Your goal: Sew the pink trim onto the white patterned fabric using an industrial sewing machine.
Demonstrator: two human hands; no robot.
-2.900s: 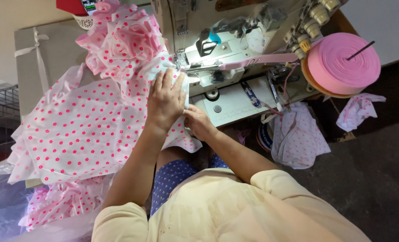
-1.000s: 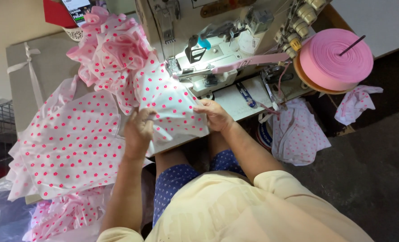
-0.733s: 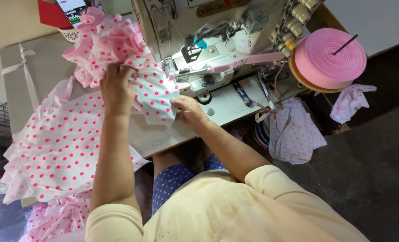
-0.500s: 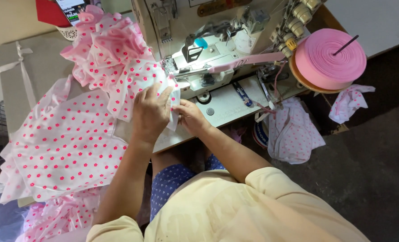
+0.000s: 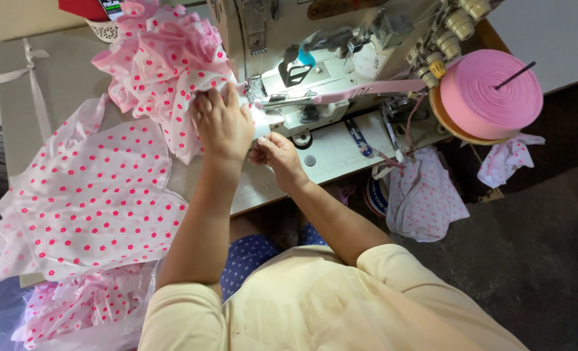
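Grey bench point(image 5: 55, 71) surface is carrying a sewing machine point(image 5: 328, 71) at its right end, with dark floor lying beyond it. Pink dotted fabric point(image 5: 165, 58) is bunching in ruffles just left of the machine head, and its leading edge is sitting at the lit needle area, under the hands. Left hand point(image 5: 222, 123) is lying flat, fingers together, pressing the fabric edge down beside the needle. Right hand point(image 5: 272, 151) is pinching the same edge from the near side, thumb and fingers closed on the cloth. More of the dotted cloth point(image 5: 94, 201) is draping over the bench's left front edge, and a further ruffled heap point(image 5: 74, 305) is lying lower left. Pink tape roll point(image 5: 490, 94) is sitting on a spindle at the right, with a strip of tape point(image 5: 373, 91) feeding across the machine toward the needle. Scissors point(image 5: 357, 136) are resting on the machine bed. Judged by its folds, the fabric is light, soft and limp; it is likely to slip and bunch, so the best hold is at the edge close to the needle, with one palm flattening it.
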